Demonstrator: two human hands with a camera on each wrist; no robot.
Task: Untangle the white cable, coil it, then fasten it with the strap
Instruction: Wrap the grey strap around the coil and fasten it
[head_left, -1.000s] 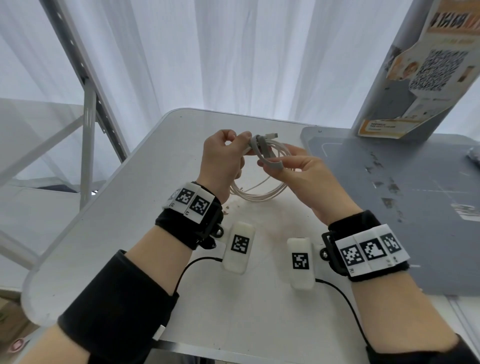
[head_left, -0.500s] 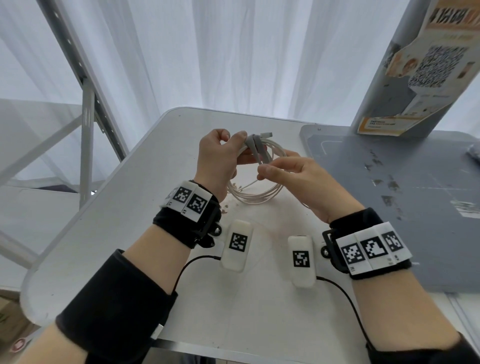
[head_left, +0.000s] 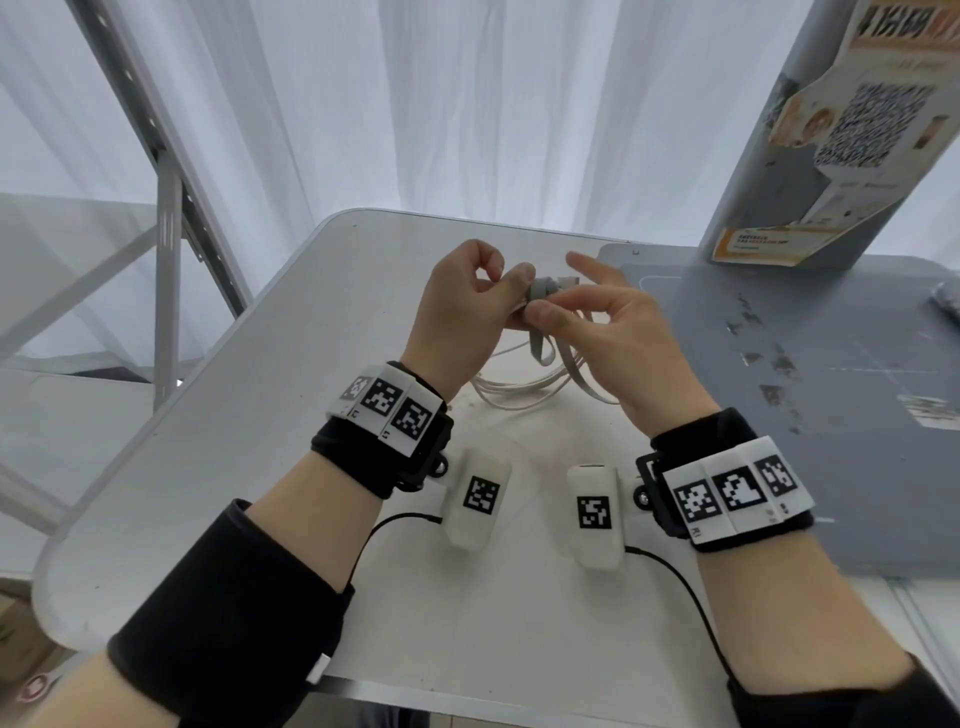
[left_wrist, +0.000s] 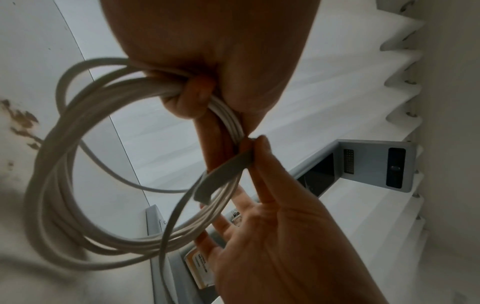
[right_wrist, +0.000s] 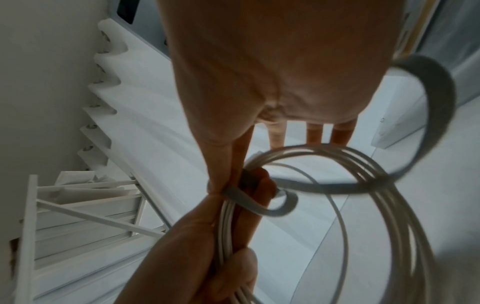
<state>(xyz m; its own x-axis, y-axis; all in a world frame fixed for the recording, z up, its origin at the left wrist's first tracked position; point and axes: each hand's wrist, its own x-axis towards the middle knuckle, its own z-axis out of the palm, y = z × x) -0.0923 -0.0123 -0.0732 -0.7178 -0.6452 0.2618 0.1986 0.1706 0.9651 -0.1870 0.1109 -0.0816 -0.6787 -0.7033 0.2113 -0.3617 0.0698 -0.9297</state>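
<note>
The left hand (head_left: 460, 306) grips the gathered turns of the white cable (left_wrist: 64, 164), whose loops hang toward 6 o'clock above the table (head_left: 234, 415). The right hand (head_left: 608, 332), meeting it from 3 o'clock, pinches the grey strap (left_wrist: 228, 164) between thumb and forefinger just beside that grip. The strap crosses the bundle's strands, its loose tail trailing toward 5 o'clock, so the wrap likely falls to the right hand.

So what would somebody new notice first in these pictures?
Most likely the two hands meeting above the white table: the left hand grips the coiled white cable while the right hand pinches a grey strap at the bundle. Next, the black-and-white marker bands on both wrists.
</note>
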